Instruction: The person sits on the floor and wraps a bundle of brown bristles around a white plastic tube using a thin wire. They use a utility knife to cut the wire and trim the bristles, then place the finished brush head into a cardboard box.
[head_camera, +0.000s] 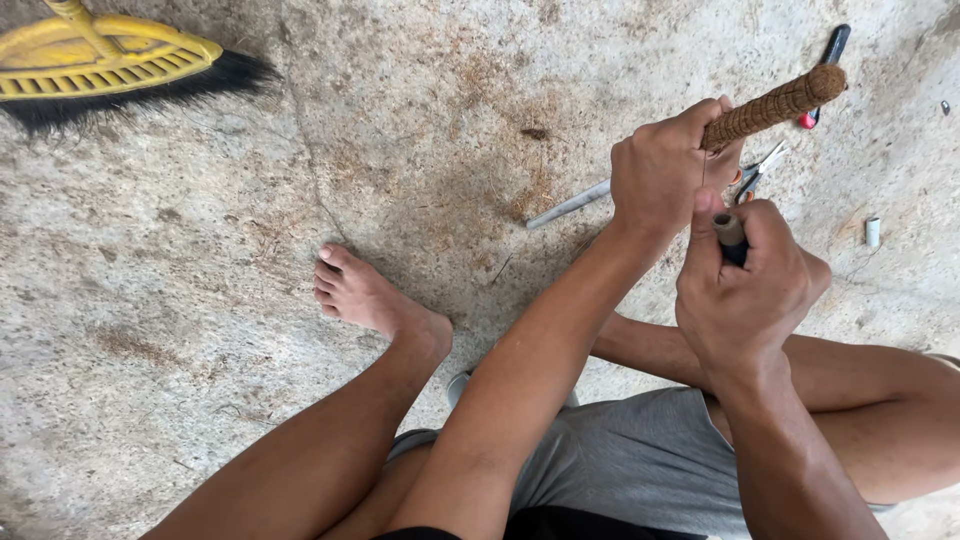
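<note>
Floor: you sit on bare, stained concrete (200, 330), your bare foot (365, 295) flat on it, well left of the coir-wrapped stick.
Broom: a yellow-headed broom with black bristles (110, 70) lies far left of the stick, at the top corner.
Left hand: your left hand (665, 170) is closed in a fist around the lower part of the stick, fingers pressed together around it.
Right hand: your right hand (745, 285) sits just below the stick, fingers curled tight around a small dark spool (730, 235), thumb laid along it.
Stick: the coir-wrapped stick (775, 105) slants up to the right out of your left fist, held above the floor.
Rod: a thin grey rod (570, 205) lies on the floor, left of the stick.
Scissors: small scissors (760, 165) lie just under the stick.
Pen-like tool: a black tool with a red tip (825, 60) lies beyond the stick's top end.
</note>
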